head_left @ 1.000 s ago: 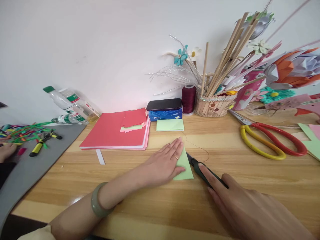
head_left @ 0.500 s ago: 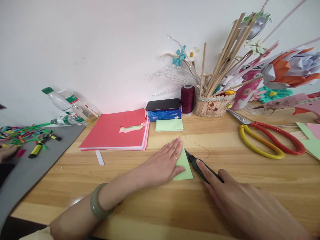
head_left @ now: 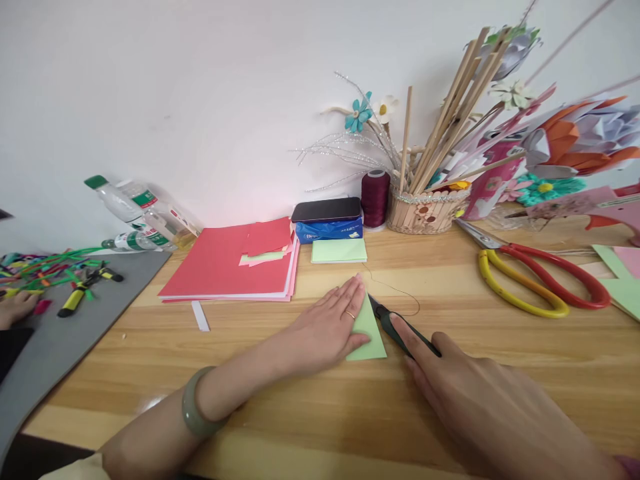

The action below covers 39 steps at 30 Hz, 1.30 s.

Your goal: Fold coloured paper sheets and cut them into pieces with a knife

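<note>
While the left hand (head_left: 333, 325) lies flat, fingers together, on the green paper (head_left: 369, 331), it hides the sheet's left part. Just right of it, the right hand (head_left: 480, 400) grips a dark cutter (head_left: 395, 327), forefinger along its back; the blade tip meets the paper's edge, indistinct.

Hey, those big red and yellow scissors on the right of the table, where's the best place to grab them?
Take the scissors by the red and yellow handle loops, which lie flat and point toward the near right. Come from that side with the right hand; the blades point away, toward the stick basket.
</note>
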Each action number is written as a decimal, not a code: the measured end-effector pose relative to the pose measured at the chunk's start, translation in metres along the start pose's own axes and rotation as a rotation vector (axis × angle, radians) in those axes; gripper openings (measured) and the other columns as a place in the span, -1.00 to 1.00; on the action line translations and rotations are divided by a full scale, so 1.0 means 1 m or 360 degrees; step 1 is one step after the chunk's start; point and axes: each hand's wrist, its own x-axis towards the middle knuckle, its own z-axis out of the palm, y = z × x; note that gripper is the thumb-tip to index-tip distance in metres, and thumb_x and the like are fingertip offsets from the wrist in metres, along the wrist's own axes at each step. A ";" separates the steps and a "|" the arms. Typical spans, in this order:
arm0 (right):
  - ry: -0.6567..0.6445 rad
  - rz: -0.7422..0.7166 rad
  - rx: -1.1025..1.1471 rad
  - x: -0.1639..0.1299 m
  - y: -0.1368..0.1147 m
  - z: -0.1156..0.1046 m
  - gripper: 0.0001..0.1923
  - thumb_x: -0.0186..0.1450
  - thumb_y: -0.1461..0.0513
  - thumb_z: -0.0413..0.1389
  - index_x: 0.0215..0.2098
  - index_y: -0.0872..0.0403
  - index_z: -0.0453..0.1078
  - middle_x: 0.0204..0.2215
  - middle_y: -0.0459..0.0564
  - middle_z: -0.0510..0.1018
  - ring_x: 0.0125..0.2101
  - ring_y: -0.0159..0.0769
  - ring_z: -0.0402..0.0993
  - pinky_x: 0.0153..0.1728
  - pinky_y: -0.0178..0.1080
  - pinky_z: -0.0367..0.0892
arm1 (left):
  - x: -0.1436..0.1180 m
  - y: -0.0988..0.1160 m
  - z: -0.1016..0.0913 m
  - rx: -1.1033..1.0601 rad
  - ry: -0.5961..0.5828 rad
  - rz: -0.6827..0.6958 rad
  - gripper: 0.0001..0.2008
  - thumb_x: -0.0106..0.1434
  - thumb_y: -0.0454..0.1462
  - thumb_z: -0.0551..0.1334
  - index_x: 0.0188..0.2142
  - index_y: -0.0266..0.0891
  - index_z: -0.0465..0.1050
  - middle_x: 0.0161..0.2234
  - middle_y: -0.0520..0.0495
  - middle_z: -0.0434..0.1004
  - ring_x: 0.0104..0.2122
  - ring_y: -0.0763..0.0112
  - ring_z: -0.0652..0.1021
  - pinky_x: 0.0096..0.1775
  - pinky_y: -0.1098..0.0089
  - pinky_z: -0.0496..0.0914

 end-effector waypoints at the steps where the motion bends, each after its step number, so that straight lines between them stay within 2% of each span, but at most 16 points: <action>1: 0.0024 0.0001 -0.0016 0.000 0.000 0.000 -0.28 0.21 0.45 -0.08 0.30 0.04 -0.16 -0.23 0.11 0.49 -0.57 -0.23 0.51 -0.60 -0.16 0.46 | 0.000 0.000 0.000 -0.0002 0.0005 0.0000 -0.33 0.37 -0.09 -0.12 0.27 -0.44 -0.44 0.28 -0.27 -0.54 0.25 0.33 -0.36 0.24 0.21 -0.17; 6: 0.0157 -0.0005 -0.0058 0.006 0.000 -0.001 -0.31 0.22 0.37 -0.01 0.28 0.06 -0.09 -0.34 0.05 0.51 -0.62 -0.21 0.49 -0.65 -0.16 0.43 | 0.000 0.001 -0.001 0.0003 -0.0011 -0.0011 -0.33 0.38 -0.09 -0.12 0.27 -0.45 -0.44 0.28 -0.27 -0.55 0.25 0.33 -0.36 0.24 0.22 -0.17; 12: 0.0152 -0.0009 -0.0059 0.007 -0.002 -0.006 -0.35 0.22 0.37 0.00 0.26 0.08 -0.03 -0.29 0.10 0.52 -0.61 -0.25 0.50 -0.64 -0.21 0.43 | 0.000 0.000 0.000 0.0001 0.0013 0.0001 -0.33 0.37 -0.09 -0.12 0.27 -0.45 -0.41 0.28 -0.28 -0.53 0.25 0.33 -0.36 0.24 0.22 -0.17; 17: 0.0146 -0.0012 -0.0091 0.005 -0.004 -0.008 -0.34 0.19 0.46 -0.06 0.25 0.09 0.01 -0.25 0.14 0.53 -0.60 -0.27 0.51 -0.65 -0.25 0.42 | 0.000 0.001 -0.001 0.0021 0.0011 0.0004 -0.35 0.38 -0.10 -0.12 0.27 -0.47 -0.37 0.28 -0.29 -0.49 0.25 0.32 -0.34 0.24 0.22 -0.17; 23: 0.0236 0.0004 -0.0155 0.003 -0.006 -0.004 -0.31 0.16 0.48 -0.05 0.24 0.06 0.04 -0.21 0.17 0.53 -0.64 -0.30 0.49 -0.68 -0.29 0.40 | 0.000 0.001 0.000 0.0006 0.0029 0.0001 -0.36 0.38 -0.09 -0.13 0.27 -0.44 -0.36 0.29 -0.28 -0.48 0.25 0.30 -0.34 0.24 0.19 -0.16; 30: 0.0225 -0.0009 -0.0155 0.004 -0.008 -0.006 -0.32 0.15 0.48 -0.06 0.23 0.09 0.07 -0.29 0.15 0.55 -0.62 -0.28 0.50 -0.67 -0.29 0.41 | 0.000 0.001 0.000 0.0018 0.0026 0.0013 -0.36 0.38 -0.10 -0.13 0.27 -0.45 -0.37 0.29 -0.26 -0.48 0.25 0.32 -0.34 0.24 0.21 -0.17; 34: 0.0150 -0.0009 -0.0134 0.005 -0.008 -0.012 -0.33 0.16 0.49 -0.07 0.24 0.10 0.04 -0.25 0.19 0.54 -0.57 -0.26 0.52 -0.63 -0.28 0.41 | 0.001 0.001 0.000 0.0046 0.0015 0.0009 -0.35 0.38 -0.11 -0.12 0.26 -0.48 -0.38 0.28 -0.27 -0.50 0.25 0.33 -0.36 0.24 0.21 -0.17; 39: 0.0238 0.0017 -0.0152 0.005 -0.011 -0.017 -0.37 0.18 0.46 -0.05 0.22 0.09 0.10 -0.33 0.16 0.54 -0.62 -0.28 0.50 -0.67 -0.33 0.35 | 0.000 0.001 0.000 0.0040 0.0027 0.0010 -0.35 0.38 -0.09 -0.13 0.26 -0.47 -0.37 0.28 -0.28 -0.48 0.25 0.31 -0.33 0.23 0.18 -0.14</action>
